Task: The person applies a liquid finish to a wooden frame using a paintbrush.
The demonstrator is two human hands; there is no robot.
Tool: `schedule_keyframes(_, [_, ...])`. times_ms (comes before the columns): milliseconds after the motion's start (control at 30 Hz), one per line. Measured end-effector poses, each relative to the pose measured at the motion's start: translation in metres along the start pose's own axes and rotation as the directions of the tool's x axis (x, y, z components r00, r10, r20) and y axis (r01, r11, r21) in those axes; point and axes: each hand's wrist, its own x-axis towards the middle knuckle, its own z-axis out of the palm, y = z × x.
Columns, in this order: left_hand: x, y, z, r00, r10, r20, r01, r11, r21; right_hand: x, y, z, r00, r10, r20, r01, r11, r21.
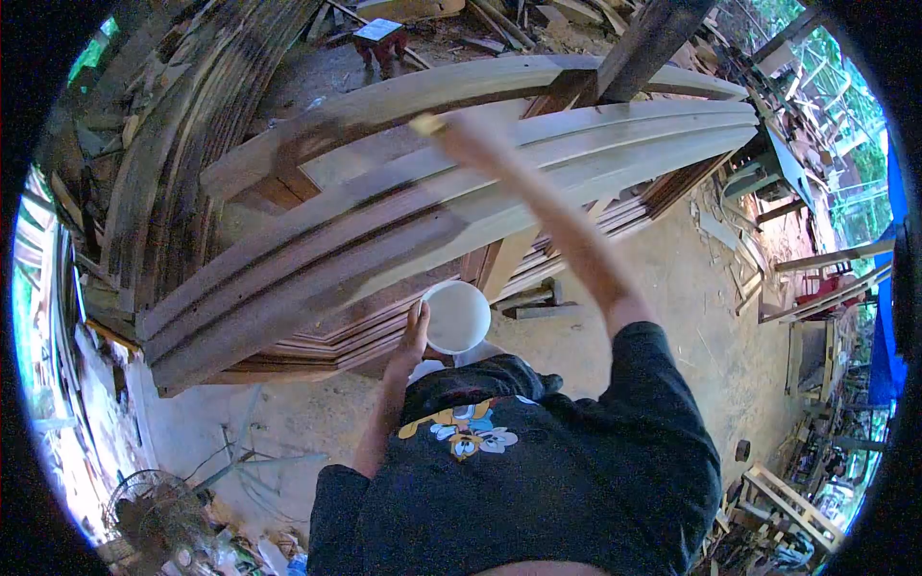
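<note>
My left hand (415, 333) is closed on the rim of a round white tub (457, 317), held in front of my body. Its inside looks pale, and I cannot make out any contents. My right hand (473, 146), smeared by motion, reaches over a long wooden beam (384, 226) with stepped mouldings. A small yellowish thing (428, 125) sticks out of its fingers, too blurred to name. The beam's left part is darker brown, while the right part is paler, with a distinct border between them near the middle.
Behind the beam lies a curved wooden piece (403, 106), near a dark post (653, 48). Stacked planks (192, 125) lean at the left. A small red stool (380, 38) stands farther back. A fan (158, 514) is at lower left, and scrap wood lies at right.
</note>
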Motion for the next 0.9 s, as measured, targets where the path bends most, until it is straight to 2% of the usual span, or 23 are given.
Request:
schedule_keyframes(33, [-0.001, 0.015, -0.002, 1.000, -0.022, 0.006, 0.023, 0.999, -0.035, -0.010, -0.040, 0.004, 0.984, -0.176, -0.024, 0.177, 0.979, 0.097])
schedule_keyframes(100, [0.001, 0.047, -0.008, 0.917, -0.381, 0.115, 0.395, 0.834, -0.385, -0.025, -0.102, 0.000, 0.949, -0.309, -0.066, 0.315, 0.911, 0.264])
schedule_keyframes(133, [-0.001, 0.057, -0.009, 0.917, -0.383, 0.114, 0.396, 0.833, -0.386, -0.029, -0.123, -0.010, 0.957, -0.241, 0.164, 0.111, 0.821, 0.560])
schedule_keyframes(167, [-0.003, 0.064, -0.010, 0.922, -0.378, 0.085, 0.381, 0.844, -0.377, -0.031, -0.137, -0.017, 0.888, -0.234, 0.396, -0.161, 0.648, 0.745])
schedule_keyframes(200, [-0.004, 0.068, -0.009, 0.927, -0.371, 0.058, 0.366, 0.856, -0.366, -0.029, -0.138, -0.011, 0.887, -0.234, 0.398, -0.162, 0.648, 0.744])
schedule_keyframes(267, [0.002, 0.054, -0.004, 0.941, -0.338, 0.037, 0.332, 0.891, -0.309, -0.027, -0.132, 0.011, 0.825, -0.452, 0.338, -0.202, 0.323, 0.924])
schedule_keyframes(333, [0.003, 0.049, -0.003, 0.953, -0.303, 0.013, 0.297, 0.921, -0.252, -0.013, -0.087, 0.046, 0.948, -0.317, -0.022, 0.084, 0.185, 0.979])
schedule_keyframes(367, [0.002, 0.051, -0.004, 0.952, -0.305, 0.016, 0.300, 0.923, -0.241, -0.003, -0.049, 0.040, 0.949, -0.288, 0.127, 0.069, 0.584, 0.809])
schedule_keyframes(400, [0.001, 0.052, -0.004, 0.951, -0.308, 0.016, 0.303, 0.924, -0.232, -0.004, -0.020, 0.026, 0.942, -0.188, 0.278, -0.178, 0.422, 0.889])
schedule_keyframes(433, [-0.003, 0.045, -0.001, 0.951, -0.310, 0.011, 0.303, 0.922, -0.239, -0.002, 0.021, 0.020, 0.983, -0.118, 0.141, -0.054, 0.548, 0.835])
schedule_keyframes(467, [-0.009, 0.032, 0.004, 0.990, -0.125, -0.073, 0.119, 0.990, -0.081, 0.009, 0.078, 0.029, 0.977, -0.048, 0.206, -0.182, 0.305, 0.935])
schedule_keyframes(500, [-0.009, 0.027, 0.005, 0.995, -0.028, -0.100, 0.028, 1.000, 0.003, -0.009, 0.095, -0.010, 0.975, 0.055, 0.217, -0.223, 0.350, 0.910])
schedule_keyframes(533, [-0.009, 0.022, 0.007, 0.989, 0.070, -0.127, -0.058, 0.994, 0.091, -0.015, 0.127, -0.028, 0.969, 0.140, 0.203, -0.234, 0.266, 0.935])
schedule_keyframes(567, [-0.004, 0.021, 0.006, 0.988, -0.115, -0.102, 0.111, 0.993, -0.044, -0.021, 0.159, -0.046, 0.956, 0.225, 0.187, -0.229, 0.181, 0.956])
schedule_keyframes(600, [0.000, 0.022, 0.006, 0.956, -0.288, -0.053, 0.276, 0.946, -0.169, -0.024, 0.186, -0.066, 0.924, 0.337, 0.183, -0.273, 0.240, 0.932])
schedule_keyframes(633, [0.001, 0.024, 0.004, 0.957, -0.286, -0.055, 0.273, 0.947, -0.168, -0.022, 0.220, -0.071, 0.880, 0.470, 0.062, -0.208, 0.266, 0.941])
schedule_keyframes(667, [0.001, 0.026, 0.003, 0.952, -0.307, -0.005, 0.301, 0.937, -0.180, -0.037, 0.215, -0.095, 0.864, 0.504, 0.009, -0.216, 0.354, 0.910])
schedule_keyframes(700, [0.002, 0.028, 0.002, 0.945, -0.325, 0.046, 0.328, 0.925, -0.191, -0.036, 0.225, -0.099, 0.863, 0.505, 0.005, -0.213, 0.355, 0.910])
schedule_keyframes(733, [0.003, 0.024, 0.003, 0.945, -0.322, 0.048, 0.326, 0.927, -0.187, -0.032, 0.234, -0.103, 0.836, 0.530, -0.139, -0.208, 0.542, 0.814])
schedule_keyframes(767, [0.004, 0.016, 0.006, 0.981, -0.196, -0.008, 0.194, 0.976, -0.098, -0.029, 0.243, -0.103, 0.805, 0.522, -0.283, -0.217, 0.702, 0.678])
schedule_keyframes(800, [0.005, 0.012, 0.007, 0.997, -0.062, -0.050, 0.062, 0.998, 0.000, -0.024, 0.228, -0.097, 0.807, 0.470, -0.358, -0.236, 0.813, 0.533])
schedule_keyframes(833, [0.001, 0.028, 0.004, 0.997, -0.065, -0.045, 0.065, 0.998, 0.006, -0.019, 0.211, -0.091, 0.802, 0.414, -0.431, -0.261, 0.892, 0.369])
schedule_keyframes(900, [-0.007, 0.075, -0.005, 0.921, -0.384, 0.056, 0.388, 0.902, -0.190, 0.003, 0.201, -0.054, 0.900, 0.018, -0.434, -0.075, 0.991, -0.114])
